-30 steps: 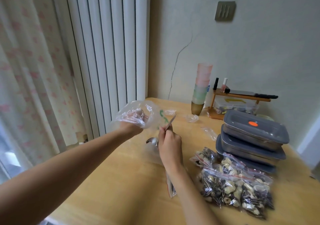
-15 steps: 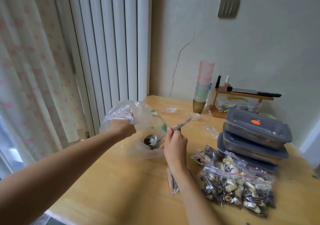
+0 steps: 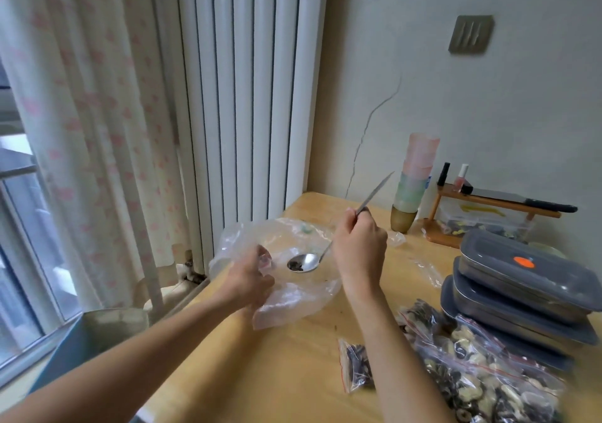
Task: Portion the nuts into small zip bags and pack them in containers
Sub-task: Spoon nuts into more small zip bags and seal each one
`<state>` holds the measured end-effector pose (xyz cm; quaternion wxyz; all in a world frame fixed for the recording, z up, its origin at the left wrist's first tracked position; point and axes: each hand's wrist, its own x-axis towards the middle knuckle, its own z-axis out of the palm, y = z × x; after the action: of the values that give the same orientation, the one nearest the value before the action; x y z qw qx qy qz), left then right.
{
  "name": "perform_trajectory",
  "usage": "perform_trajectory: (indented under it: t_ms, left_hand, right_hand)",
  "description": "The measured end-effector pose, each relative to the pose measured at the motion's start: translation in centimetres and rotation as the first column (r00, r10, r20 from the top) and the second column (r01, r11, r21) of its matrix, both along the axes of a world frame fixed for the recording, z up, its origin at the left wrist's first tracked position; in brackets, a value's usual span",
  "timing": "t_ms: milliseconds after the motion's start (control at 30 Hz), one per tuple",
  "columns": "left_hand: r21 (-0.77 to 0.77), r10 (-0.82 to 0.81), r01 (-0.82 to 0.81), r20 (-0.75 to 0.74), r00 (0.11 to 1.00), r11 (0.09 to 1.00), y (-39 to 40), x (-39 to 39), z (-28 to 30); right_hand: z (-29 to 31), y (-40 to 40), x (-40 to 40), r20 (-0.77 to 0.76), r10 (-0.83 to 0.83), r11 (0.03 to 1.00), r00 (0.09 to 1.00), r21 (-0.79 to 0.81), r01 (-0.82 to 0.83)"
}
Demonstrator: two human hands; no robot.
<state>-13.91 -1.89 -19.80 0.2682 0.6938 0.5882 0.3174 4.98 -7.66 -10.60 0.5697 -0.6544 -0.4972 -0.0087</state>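
The wooden table (image 3: 260, 373) has bare room along its near edge and near the left edge. On the right side, stacked grey containers (image 3: 521, 289) and a heap of filled zip bags (image 3: 482, 367) block the way. A cup stack (image 3: 413, 181) and small shelf (image 3: 488, 207) fill the far right corner.

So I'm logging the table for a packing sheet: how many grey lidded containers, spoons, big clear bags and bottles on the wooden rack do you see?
Grey lidded containers: 3, stacked
Spoon: 1, in the right hand
Big clear bag: 1, held by the left hand
Bottles on the wooden rack: 2
Total: 7
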Motion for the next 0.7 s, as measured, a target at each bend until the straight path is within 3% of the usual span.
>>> perform_trajectory:
  t_ms: [233, 467, 700]
  left_hand:
    - [-0.038, 0.029, -0.028, 0.017, 0.999, 0.999, -0.8, 0.8, -2.4]
    - [-0.153, 0.105, -0.079, 0.176, 0.979, 0.985, -1.9, 0.8, -2.8]
    - [-0.175, 0.123, -0.092, 0.172, 0.977, 0.980, -1.8, 1.1, -3.0]
  right_hand:
    - [-1.6, 1.7, -1.4, -0.164, 0.138, 0.988, 0.977, -0.053, -0.148]
    - [-1.5, 1.9, -1.0, -0.073, 0.137, 0.990, 0.988, -0.003, -0.138]
    - [-0.6, 1.2, -0.8, 0.109, 0.094, 0.995, 0.990, 0.007, -0.095]
